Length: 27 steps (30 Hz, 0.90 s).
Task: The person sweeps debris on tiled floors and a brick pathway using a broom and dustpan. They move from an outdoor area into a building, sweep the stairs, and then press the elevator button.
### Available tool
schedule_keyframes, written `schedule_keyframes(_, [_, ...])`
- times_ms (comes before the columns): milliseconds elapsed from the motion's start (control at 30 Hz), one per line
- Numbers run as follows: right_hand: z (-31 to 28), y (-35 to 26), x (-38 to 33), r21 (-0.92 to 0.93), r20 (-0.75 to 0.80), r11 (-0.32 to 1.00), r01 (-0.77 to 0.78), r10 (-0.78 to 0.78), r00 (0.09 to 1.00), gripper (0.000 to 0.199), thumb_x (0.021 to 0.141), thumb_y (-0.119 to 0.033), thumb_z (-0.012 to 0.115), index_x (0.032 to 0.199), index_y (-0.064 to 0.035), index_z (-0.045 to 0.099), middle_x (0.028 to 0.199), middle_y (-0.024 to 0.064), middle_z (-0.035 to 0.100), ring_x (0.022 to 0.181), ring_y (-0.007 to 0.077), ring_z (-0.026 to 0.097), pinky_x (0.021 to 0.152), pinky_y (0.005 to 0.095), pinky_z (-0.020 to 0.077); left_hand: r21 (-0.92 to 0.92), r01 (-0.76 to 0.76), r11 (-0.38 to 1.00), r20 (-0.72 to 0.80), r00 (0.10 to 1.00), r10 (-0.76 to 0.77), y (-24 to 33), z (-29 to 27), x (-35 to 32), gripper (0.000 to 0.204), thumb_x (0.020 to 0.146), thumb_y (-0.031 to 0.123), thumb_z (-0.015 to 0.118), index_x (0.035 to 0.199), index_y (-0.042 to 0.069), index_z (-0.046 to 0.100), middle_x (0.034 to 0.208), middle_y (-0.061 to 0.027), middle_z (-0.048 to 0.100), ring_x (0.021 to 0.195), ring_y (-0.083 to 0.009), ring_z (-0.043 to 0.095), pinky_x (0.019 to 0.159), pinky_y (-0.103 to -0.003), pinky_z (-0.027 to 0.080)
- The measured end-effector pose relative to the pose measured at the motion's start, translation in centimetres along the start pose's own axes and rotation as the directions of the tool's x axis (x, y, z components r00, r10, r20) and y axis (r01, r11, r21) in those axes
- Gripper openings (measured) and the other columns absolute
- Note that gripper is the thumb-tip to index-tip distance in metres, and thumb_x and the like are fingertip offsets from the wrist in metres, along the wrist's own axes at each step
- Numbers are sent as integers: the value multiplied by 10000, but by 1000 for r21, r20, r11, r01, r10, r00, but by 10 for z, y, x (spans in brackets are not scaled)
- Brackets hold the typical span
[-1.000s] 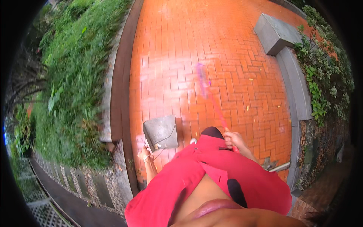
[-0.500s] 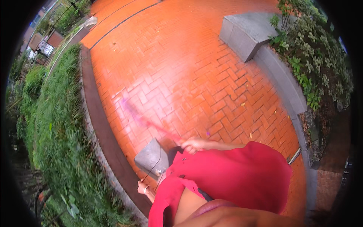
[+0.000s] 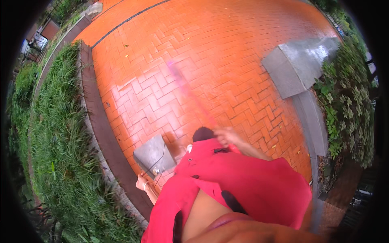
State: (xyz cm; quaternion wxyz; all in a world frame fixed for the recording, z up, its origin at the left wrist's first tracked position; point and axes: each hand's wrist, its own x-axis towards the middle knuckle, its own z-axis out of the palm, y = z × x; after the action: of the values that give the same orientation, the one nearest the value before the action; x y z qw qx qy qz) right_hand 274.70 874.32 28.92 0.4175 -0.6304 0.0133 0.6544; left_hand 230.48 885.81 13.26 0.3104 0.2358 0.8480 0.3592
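Note:
My right hand (image 3: pixel 226 137) is closed around the near end of a long, thin pinkish-red stick (image 3: pixel 204 109), smeared by motion. The stick slants up and to the left over the bricks, and its far end looks thicker and purple; its kind is too blurred to tell. At the lower left my left hand (image 3: pixel 142 183), with a pale band at the wrist, is closed on a thin dark cord (image 3: pixel 162 153). This cord runs up and bends back in front of a grey stone block (image 3: pixel 150 154).
Wet orange herringbone paving (image 3: pixel 227 73) stretches ahead. A low kerb (image 3: pixel 95 117) with long grass (image 3: pixel 56 133) borders it on the left. On the right stand a large grey stone block (image 3: pixel 283 71) and shrubs (image 3: pixel 348 101). My loose red garment (image 3: pixel 251 178) hangs beneath my arms.
The stick has swung to the right, its far end now farther up the paving. My right hand has moved right and up; my left hand still grips the cord. The whole view has shifted.

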Motion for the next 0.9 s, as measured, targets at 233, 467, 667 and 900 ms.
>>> schedule_keyframes(233, [7,-208,173,47,-207,999,11,-1,978,212,832,-195,531,658,-127,429,493,-45,401,378,51,378,326,219,294,152,97,984,-46,995,-91,180,186,99,178,697,146,556,668,14,672,443,-34,483,379,-131,422,374,-317,305])
schedule_keyframes(467, [164,-428,298,-38,413,991,-130,134,901,84,839,-131,519,809,-131,440,519,-63,340,408,41,322,355,201,237,-281,90,956,13,996,-90,392,342,176,183,721,94,517,681,-63,603,449,2,391,349,-83,308,336,-260,200])
schedule_keyframes(667, [268,-591,436,-260,447,965,-21,140,884,110,832,-129,553,829,-19,551,555,-14,442,431,60,396,379,194,279,-236,48,970,8,999,-47,531,505,252,200,688,125,553,646,-51,639,447,-43,450,366,-107,365,355,-287,270])
schedule_keyframes(900, [319,-823,564,0,187,1000,21,-20,982,117,834,-165,551,823,-53,518,533,-35,424,418,59,408,350,208,304,-307,-25,951,26,999,35,682,708,398,166,667,98,578,568,-30,611,453,-19,462,374,-87,372,355,-274,281])
